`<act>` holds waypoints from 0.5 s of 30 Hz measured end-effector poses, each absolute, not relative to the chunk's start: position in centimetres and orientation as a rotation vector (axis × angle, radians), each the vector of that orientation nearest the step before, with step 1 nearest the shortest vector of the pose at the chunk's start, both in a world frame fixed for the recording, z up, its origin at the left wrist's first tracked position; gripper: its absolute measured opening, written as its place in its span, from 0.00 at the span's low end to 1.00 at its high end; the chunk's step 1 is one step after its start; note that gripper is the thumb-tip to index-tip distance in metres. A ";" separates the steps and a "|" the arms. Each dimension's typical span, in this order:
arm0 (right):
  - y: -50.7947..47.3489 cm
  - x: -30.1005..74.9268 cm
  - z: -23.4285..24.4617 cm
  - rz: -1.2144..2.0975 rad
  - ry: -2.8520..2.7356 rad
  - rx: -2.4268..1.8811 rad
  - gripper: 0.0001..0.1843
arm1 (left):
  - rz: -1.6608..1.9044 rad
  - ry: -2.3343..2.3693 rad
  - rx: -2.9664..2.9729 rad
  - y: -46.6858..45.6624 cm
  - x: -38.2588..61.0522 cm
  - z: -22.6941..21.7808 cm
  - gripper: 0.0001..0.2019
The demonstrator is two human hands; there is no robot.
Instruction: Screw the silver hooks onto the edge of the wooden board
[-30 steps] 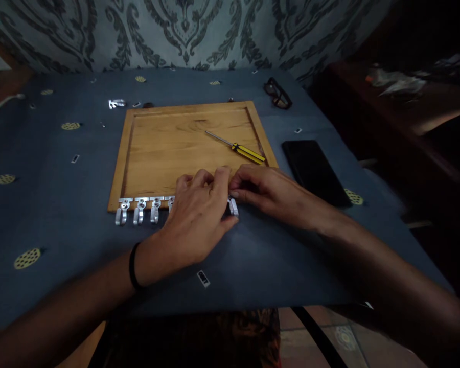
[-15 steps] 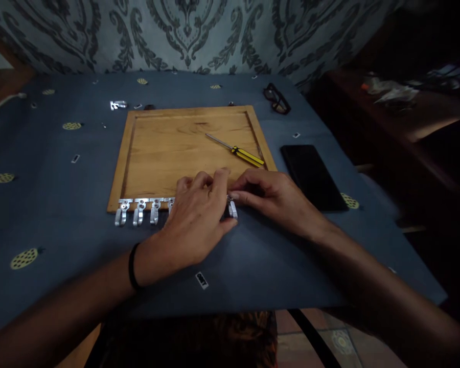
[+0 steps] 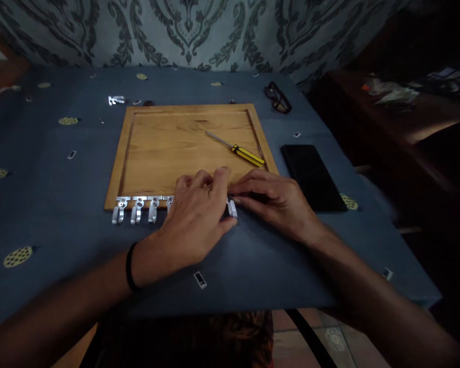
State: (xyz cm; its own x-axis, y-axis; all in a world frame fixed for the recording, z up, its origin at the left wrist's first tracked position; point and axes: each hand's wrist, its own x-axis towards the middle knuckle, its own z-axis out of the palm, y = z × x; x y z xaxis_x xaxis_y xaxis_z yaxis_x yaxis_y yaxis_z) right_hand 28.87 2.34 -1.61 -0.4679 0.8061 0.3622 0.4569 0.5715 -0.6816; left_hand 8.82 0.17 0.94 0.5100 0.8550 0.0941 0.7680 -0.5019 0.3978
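A wooden board with a raised rim lies flat on the blue cloth. A metal rail of silver hooks runs along its near edge. My left hand lies over the middle of the rail, fingers curled down on it. My right hand pinches the rail's right end by the last hook. A yellow-handled screwdriver rests on the board's right part, beyond both hands.
A black phone lies right of the board and dark glasses at the far right. Small metal parts and labels are scattered on the cloth. The table's near edge is close below my wrists. A dark wooden bench stands at right.
Both hands stay on the hook rail with almost no movement. The view has shifted slightly, so the board and rail sit a little further left.
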 end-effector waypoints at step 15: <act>2.3 28.3 -1.9 0.565 -2.150 -0.984 0.09 | 0.447 1.357 2.475 0.1 8.8 0.6 0.32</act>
State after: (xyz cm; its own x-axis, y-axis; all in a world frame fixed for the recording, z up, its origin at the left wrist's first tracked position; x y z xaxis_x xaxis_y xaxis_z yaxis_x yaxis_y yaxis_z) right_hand 28.26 2.26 -1.91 -0.4703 0.7808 0.4113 0.4775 0.6171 -0.6254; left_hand 8.75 0.12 0.55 0.5103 0.8498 0.1322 0.7620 -0.5181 0.3884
